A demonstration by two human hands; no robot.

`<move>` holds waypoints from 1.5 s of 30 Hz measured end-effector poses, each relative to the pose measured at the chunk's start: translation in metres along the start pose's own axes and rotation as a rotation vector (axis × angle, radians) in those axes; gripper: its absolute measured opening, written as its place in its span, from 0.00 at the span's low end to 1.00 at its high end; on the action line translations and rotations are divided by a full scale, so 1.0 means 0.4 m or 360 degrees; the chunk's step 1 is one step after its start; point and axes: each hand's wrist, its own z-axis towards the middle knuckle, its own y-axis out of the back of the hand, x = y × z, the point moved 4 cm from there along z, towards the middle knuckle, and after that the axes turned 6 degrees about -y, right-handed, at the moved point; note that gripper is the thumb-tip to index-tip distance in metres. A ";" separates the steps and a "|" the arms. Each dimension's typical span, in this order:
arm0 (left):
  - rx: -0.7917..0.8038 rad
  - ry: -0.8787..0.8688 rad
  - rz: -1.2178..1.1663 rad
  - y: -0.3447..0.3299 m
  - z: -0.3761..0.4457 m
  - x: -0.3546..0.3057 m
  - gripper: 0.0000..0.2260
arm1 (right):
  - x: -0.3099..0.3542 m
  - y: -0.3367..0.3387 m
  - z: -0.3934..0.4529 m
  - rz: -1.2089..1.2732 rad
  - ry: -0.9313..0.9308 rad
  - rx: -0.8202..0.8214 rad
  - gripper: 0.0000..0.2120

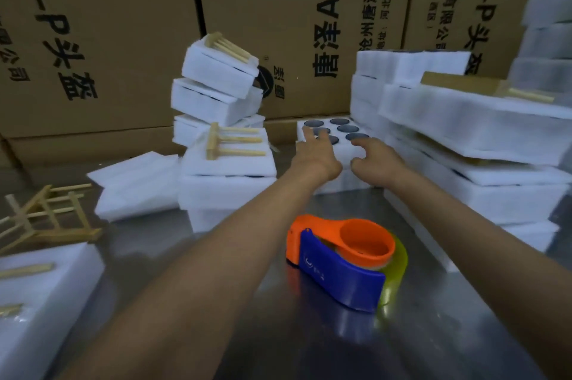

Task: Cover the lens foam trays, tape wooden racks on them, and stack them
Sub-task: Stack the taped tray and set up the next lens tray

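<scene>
Hands: left hand (pixel 315 150) and right hand (pixel 376 160) reached apart, fingers loose, over the uncovered foam tray (pixel 331 144), holding nothing.
Room: tray hemmed between foam stacks; tape dispenser (pixel 343 259) nearer.
Count: six lenses visible.

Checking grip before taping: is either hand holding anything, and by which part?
Nothing is held. The left hand and right hand reach with spread fingers over the uncovered lens foam tray; contact cannot be told.
</scene>
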 end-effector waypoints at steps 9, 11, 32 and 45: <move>-0.0064 0.0052 -0.0059 -0.094 0.179 0.076 0.31 | -0.048 -0.103 0.169 -0.0174 -0.0038 0.0045 0.34; -0.0061 0.0052 -0.0074 -0.100 0.191 0.081 0.30 | -0.065 -0.119 0.195 -0.0138 -0.0070 -0.0052 0.34; -0.0411 -0.0231 0.0736 0.180 -0.053 0.033 0.23 | 0.075 -0.020 0.058 -0.0346 0.0429 -0.0146 0.30; -0.0866 -0.0276 0.0727 0.339 -0.624 0.198 0.15 | 0.308 0.025 -0.434 -0.0445 0.1090 -0.0360 0.19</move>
